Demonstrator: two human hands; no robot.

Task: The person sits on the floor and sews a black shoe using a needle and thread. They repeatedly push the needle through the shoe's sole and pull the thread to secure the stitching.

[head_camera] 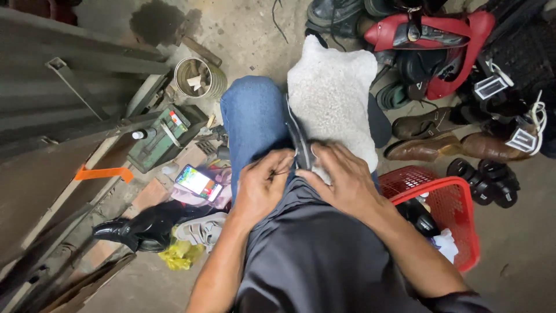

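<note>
While sitting over a concrete floor, the person is working a dark shoe sole (300,142) that is lying on edge across the lap, between the blue-jeaned knee (253,119) and a fleecy white cloth (332,93). Left hand (263,185) is pinching the sole's near end, fingers curled around what looks like a thin thread or needle, too fine to confirm. Right hand (341,179) is pressing down flat beside it, steadying. Sole is probably light, flexible rubber, likely to bend; gripping along the stiffer edge near the heel seems safest. Red basket (457,214) is sitting just to the right.
</note>
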